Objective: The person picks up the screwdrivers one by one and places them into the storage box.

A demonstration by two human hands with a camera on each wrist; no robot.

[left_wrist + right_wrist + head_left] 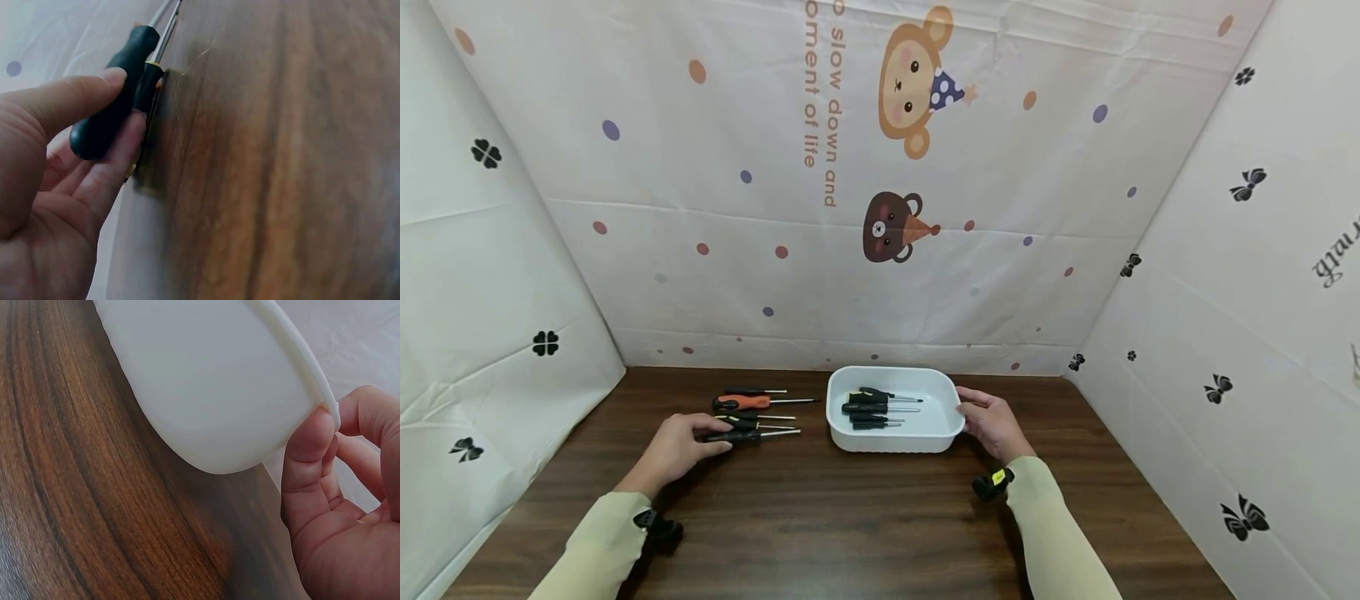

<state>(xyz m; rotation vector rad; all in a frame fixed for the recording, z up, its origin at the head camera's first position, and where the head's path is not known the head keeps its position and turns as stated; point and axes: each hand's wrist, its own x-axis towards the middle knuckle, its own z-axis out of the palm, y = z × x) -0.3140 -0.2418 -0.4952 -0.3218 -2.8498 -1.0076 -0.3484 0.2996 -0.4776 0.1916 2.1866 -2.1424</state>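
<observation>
My left hand (676, 451) pinches a smooth, dark-handled screwdriver (111, 115), partly hidden; my right hand (997, 427) pinches a rounded white tray (895, 443).

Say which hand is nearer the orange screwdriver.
Left. The left hand is close to the orange screwdriver, on its near side; the right hand is well to the right, past the tray, pinching its rim.

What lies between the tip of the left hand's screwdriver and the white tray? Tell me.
The head view shows only bare tabletop between the tip of the black screwdriver and the white tray.
</observation>
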